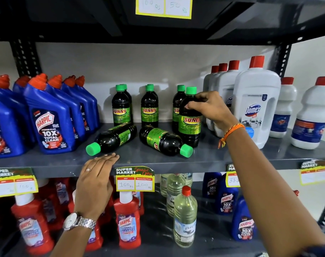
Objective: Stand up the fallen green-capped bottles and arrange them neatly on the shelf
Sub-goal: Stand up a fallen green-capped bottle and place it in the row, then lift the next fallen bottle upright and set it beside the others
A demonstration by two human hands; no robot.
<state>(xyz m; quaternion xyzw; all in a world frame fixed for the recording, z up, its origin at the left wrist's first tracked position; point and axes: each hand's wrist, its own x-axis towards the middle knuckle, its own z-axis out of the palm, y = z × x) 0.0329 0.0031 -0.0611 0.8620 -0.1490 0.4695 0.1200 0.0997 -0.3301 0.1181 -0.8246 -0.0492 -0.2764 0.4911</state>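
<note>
Left hand (96, 175): flat on the front lip of the shelf (213, 156), fingers (109, 157) together and straight, holding nothing, just short of a fallen bottle's cap.

Left fallen bottle (111, 139): lying on its side, long axis diagonal, green cap toward the front-left edge, base toward the back right. Not yet stood.

Right fallen bottle (164, 140): lying on its side, long axis diagonal the other way, cap toward the front right, base toward the back left; the two bases lie near each other. Not yet stood.

Held bottle (189, 123): upright, cap up, just right of the fallen pair; right hand (211, 108) has its fingers wrapped round the shoulder below the cap. Judged being set into place.

Standing bottles (149, 106): several upright behind, in loose, uneven spacing.

Neighbours: blue Harpic bottles (50, 117) at left, white Domex bottles (256, 102) at right.

Status, judged: partway; two to stand, then the row to even out.
</note>
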